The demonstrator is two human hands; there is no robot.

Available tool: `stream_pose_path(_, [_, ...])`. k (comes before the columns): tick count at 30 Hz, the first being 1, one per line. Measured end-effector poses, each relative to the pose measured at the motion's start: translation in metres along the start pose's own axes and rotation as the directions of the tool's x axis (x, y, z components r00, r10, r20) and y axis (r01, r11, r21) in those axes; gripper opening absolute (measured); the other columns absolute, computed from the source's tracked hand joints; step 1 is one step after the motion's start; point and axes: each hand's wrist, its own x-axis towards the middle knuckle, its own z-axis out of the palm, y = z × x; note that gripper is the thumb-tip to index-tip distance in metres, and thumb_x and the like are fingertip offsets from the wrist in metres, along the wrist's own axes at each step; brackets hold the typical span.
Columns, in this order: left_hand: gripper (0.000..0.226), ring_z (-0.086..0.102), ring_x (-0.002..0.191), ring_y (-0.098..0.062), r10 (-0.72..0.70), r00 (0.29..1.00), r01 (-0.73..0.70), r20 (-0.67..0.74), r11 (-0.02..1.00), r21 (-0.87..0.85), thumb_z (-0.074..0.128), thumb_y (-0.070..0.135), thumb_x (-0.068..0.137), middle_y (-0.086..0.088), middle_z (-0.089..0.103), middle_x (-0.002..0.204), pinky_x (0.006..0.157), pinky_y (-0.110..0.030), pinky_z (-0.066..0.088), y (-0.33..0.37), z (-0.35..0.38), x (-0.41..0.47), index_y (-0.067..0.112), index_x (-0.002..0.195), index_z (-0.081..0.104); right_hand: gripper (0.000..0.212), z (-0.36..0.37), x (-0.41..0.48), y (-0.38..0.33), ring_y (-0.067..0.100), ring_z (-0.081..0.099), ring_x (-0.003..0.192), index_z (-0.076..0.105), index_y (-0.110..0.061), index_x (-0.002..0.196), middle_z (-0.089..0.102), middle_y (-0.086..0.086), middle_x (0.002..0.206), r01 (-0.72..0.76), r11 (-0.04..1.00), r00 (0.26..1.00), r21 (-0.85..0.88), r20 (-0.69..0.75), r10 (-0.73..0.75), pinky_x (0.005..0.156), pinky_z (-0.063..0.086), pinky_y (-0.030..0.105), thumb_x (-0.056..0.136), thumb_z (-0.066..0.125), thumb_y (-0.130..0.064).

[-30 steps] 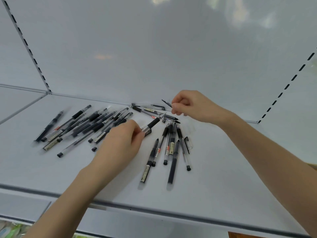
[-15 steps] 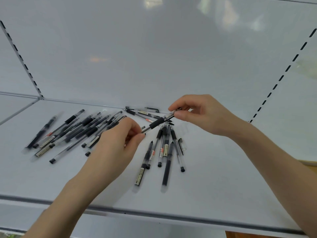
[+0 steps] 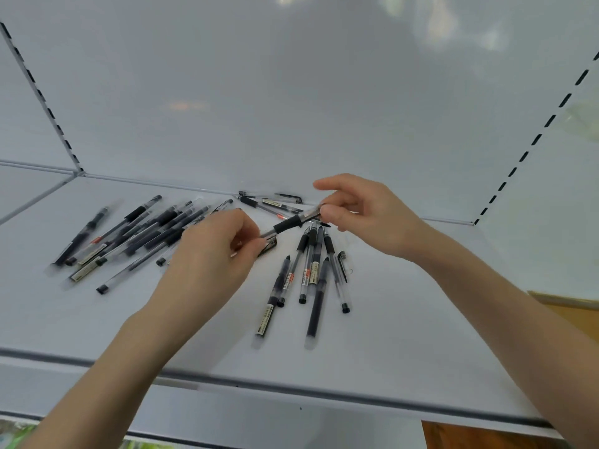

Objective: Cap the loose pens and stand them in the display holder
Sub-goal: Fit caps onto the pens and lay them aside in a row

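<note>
capping step: left hand [image 3: 214,254] and right hand [image 3: 363,215] each pinch one end of the pen [image 3: 290,223] (cap unclear). next: seat it, find holder.

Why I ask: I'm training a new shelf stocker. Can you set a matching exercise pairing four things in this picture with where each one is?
Things:
1. pen with black grip
2. loose cap
3. large pen pile
4. rearmost pens

Places:
A. lying by the back wall
B. held between the left hand and the right hand
C. just right of the central pen cluster
D. on the shelf, left of the left hand

Pairs: 1-B, 2-C, 3-D, 4-A.
</note>
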Motion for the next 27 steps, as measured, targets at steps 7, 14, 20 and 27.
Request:
stream_pose_path(7, [0.013, 0.053, 0.086, -0.037, -0.102, 0.993, 0.117, -0.058, 0.890, 0.441, 0.061, 0.014, 0.082, -0.017, 0.055, 0.087, 0.064, -0.034, 0.032, -0.037, 0.004, 0.003, 0.001, 0.083, 0.061, 0.009, -0.012, -0.008, 0.031, 0.005, 0.055, 0.067, 0.063, -0.015, 0.079, 0.058, -0.013, 0.070, -0.170, 0.950, 0.984, -0.262, -0.100, 0.149, 0.062, 0.040, 0.007, 0.085, 0.058, -0.010])
stream_pose_path(14, [0.014, 0.056, 0.081, -0.034, -0.003, 0.998, 0.029, -0.065, 0.919, 0.393, 0.065, 0.017, 0.080, -0.015, 0.058, 0.083, 0.067, -0.037, 0.040, -0.021, 0.007, 0.002, 0.004, 0.084, 0.063, 0.010, -0.010, -0.016, 0.034, 0.001, 0.049, 0.055, 0.062, -0.016, 0.076, 0.055, -0.009, 0.065, -0.235, 0.919, 0.970, -0.316, -0.016, 0.242, 0.052, 0.038, 0.007, 0.084, 0.063, -0.022])
stream_pose_path(20, [0.017, 0.052, 0.077, -0.018, 0.051, 0.996, -0.064, 0.066, 0.976, 0.206, 0.055, 0.032, 0.085, 0.003, 0.056, 0.080, 0.065, -0.029, 0.037, -0.002, 0.017, -0.011, 0.018, 0.079, 0.060, 0.023, -0.006, -0.017, 0.036, 0.003, 0.051, 0.072, 0.060, -0.017, 0.094, 0.057, -0.007, 0.082, -0.285, 0.868, 0.935, -0.406, 0.080, 0.344, 0.058, 0.038, 0.016, 0.082, 0.064, -0.036])
stream_pose_path(27, [0.027, 0.048, 0.078, -0.013, -0.039, 0.963, -0.051, 0.267, 0.945, 0.322, 0.050, 0.050, 0.084, 0.008, 0.049, 0.079, 0.059, -0.025, 0.032, 0.007, 0.026, -0.012, 0.022, 0.084, 0.052, 0.023, -0.018, -0.019, 0.040, 0.004, 0.053, 0.071, 0.061, -0.018, 0.092, 0.059, -0.006, 0.080, -0.320, 0.877, 0.921, -0.359, 0.098, 0.376, 0.062, 0.041, 0.019, 0.078, 0.069, -0.034])
